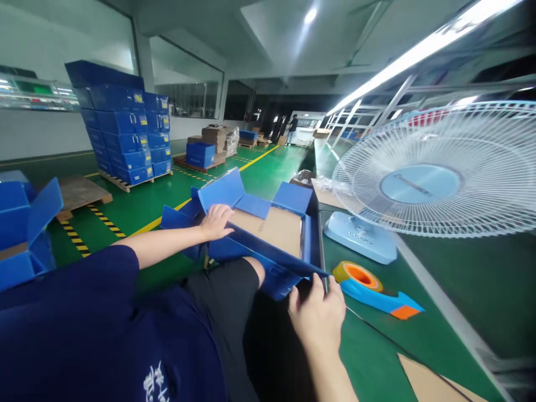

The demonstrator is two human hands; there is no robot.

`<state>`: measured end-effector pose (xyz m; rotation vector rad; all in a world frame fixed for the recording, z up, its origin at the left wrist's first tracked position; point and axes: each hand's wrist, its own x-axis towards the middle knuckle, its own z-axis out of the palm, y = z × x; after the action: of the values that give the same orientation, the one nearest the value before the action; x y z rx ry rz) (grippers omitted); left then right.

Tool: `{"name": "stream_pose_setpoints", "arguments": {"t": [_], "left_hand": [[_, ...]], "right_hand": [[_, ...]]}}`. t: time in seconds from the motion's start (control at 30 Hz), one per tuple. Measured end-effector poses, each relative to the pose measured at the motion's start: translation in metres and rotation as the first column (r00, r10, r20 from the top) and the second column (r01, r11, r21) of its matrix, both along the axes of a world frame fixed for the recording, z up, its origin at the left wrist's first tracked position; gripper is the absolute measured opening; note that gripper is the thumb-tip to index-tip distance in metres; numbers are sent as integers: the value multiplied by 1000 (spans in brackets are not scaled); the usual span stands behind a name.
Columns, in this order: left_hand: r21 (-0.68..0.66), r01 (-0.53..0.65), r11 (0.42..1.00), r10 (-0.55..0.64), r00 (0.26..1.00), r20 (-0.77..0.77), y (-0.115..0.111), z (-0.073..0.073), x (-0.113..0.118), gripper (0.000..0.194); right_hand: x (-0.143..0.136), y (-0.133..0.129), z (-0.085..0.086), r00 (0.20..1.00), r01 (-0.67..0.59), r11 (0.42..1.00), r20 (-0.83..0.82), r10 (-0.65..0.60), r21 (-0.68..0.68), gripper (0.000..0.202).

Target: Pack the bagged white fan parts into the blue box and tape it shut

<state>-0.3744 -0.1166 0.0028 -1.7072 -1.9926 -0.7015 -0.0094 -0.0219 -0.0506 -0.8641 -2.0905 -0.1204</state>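
A blue box (259, 249) stands open in front of me, its flaps raised, with brown cardboard (281, 230) lying inside. My left hand (216, 222) rests on the box's near left corner, fingers apart. At the near right corner, my right hand (319, 307) has its fingers and thumb around the edge of a blue flap. Just right of that hand, a blue and orange tape dispenser (379, 298) with a yellow tape roll (359, 274) lies on the green bench (368, 349).
A large fan (421, 184) stands on the bench at right. Stacked blue boxes (121, 125) rest on a pallet at left, near an open blue box (25, 234) and a wooden pallet (79, 194). A person (292, 131) stands far back. Cardboard (435, 382) lies at the lower right.
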Motion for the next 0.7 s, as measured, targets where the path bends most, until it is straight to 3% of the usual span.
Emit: {"name": "stream_pose_setpoints", "arguments": {"t": [0.07,0.17,0.37,0.47,0.57,0.7], "left_hand": [[-131,-53,990,42,995,-86,13,12,-6,63],[-370,-119,922,75,988,-131,38,23,-13,50],[-521,-157,839,116,987,-111,87,39,-31,65],[-559,-179,810,145,984,-104,103,47,-36,74],[-582,-180,793,147,984,-104,116,53,-36,80],[-583,-168,795,145,986,-85,131,60,-36,80]], "right_hand": [[-3,1,-5,999,-16,999,-28,15,-43,69],[-9,1,-15,997,-63,990,-50,57,-127,70],[-6,3,-43,984,-139,884,38,174,-446,68],[-3,10,-58,977,-146,829,55,207,-539,68],[0,18,-61,977,-161,839,35,209,-520,67],[17,16,-36,995,-69,960,48,85,-271,56]]}}
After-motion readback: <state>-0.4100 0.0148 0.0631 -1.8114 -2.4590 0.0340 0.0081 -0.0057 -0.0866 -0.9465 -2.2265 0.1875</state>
